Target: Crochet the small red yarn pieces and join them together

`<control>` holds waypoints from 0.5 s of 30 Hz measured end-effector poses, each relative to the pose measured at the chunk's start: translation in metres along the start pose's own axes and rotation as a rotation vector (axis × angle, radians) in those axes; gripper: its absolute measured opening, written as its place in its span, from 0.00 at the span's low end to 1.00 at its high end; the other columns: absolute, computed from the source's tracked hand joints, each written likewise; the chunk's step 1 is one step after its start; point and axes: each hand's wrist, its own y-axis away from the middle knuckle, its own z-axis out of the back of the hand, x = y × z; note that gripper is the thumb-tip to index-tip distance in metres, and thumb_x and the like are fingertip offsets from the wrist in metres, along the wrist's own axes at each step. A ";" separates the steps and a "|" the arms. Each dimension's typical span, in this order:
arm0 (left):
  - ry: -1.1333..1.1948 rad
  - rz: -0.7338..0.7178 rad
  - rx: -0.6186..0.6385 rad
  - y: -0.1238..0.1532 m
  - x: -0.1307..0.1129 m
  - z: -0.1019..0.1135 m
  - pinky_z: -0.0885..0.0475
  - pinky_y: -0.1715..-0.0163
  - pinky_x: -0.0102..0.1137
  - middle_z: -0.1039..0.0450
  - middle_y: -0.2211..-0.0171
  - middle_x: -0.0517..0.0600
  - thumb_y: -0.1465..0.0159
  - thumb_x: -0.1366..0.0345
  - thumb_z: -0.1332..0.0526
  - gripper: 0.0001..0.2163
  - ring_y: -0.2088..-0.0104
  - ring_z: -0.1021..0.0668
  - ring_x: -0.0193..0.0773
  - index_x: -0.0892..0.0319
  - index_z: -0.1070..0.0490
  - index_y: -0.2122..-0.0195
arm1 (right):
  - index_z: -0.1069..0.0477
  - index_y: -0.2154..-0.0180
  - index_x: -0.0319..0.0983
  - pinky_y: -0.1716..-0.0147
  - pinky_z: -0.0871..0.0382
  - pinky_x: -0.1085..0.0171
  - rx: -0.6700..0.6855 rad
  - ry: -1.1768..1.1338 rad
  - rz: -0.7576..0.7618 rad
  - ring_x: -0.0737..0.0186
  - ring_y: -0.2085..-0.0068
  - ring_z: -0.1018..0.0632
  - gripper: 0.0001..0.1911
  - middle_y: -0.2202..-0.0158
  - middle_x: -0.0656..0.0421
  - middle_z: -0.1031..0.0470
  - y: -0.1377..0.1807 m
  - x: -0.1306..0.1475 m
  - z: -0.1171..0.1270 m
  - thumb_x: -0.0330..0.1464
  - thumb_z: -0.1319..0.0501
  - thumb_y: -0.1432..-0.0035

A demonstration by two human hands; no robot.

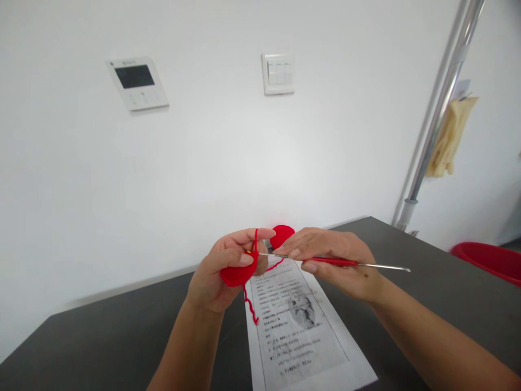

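My left hand [222,269] is closed in a pinch on a small red crocheted piece [238,275], with red yarn [256,239] looped over the forefinger and a tail hanging down. My right hand [336,260] grips a crochet hook [337,262] with a red handle and metal shaft, its tip at the red piece. Both hands are raised above a printed paper sheet [301,331] lying on the dark table [114,342]. A red ball of yarn [281,235] sits on the table just behind the hands.
A white wall rises behind the table, carrying a control panel [137,82] and a light switch [278,73]. A metal pole [442,108] stands at the right with a beige cloth [450,136] hanging beside it. A red basin [488,259] shows at the right edge.
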 end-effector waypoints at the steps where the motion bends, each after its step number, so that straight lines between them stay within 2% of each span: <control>1: -0.007 0.011 0.005 0.000 0.000 0.000 0.49 0.80 0.27 0.37 0.82 0.44 0.53 0.71 0.36 0.15 0.82 0.40 0.28 0.64 0.18 0.63 | 0.23 0.53 0.38 0.55 0.22 0.55 0.005 -0.010 0.006 0.56 0.54 0.18 0.11 0.58 0.49 0.18 0.000 0.001 0.001 0.24 0.38 0.36; 4: -0.046 0.035 0.003 0.000 0.000 0.003 0.49 0.80 0.27 0.36 0.83 0.44 0.55 0.72 0.35 0.14 0.82 0.39 0.28 0.64 0.18 0.66 | 0.21 0.54 0.39 0.57 0.21 0.57 -0.012 -0.096 -0.040 0.57 0.56 0.17 0.10 0.59 0.50 0.17 -0.002 0.002 0.002 0.26 0.36 0.36; 11: -0.127 0.059 -0.046 0.001 -0.003 0.007 0.45 0.80 0.26 0.31 0.82 0.46 0.58 0.72 0.34 0.11 0.82 0.35 0.28 0.64 0.18 0.71 | 0.18 0.60 0.41 0.59 0.20 0.60 -0.139 -0.387 -0.253 0.59 0.59 0.16 0.05 0.62 0.54 0.16 -0.002 0.003 -0.002 0.29 0.33 0.39; 15: -0.182 0.057 -0.064 0.004 -0.004 0.005 0.43 0.80 0.25 0.29 0.81 0.46 0.56 0.73 0.31 0.12 0.81 0.34 0.29 0.62 0.17 0.68 | 0.19 0.63 0.39 0.62 0.20 0.61 -0.190 -0.451 -0.307 0.60 0.62 0.16 0.04 0.64 0.54 0.16 0.000 0.000 -0.006 0.31 0.32 0.40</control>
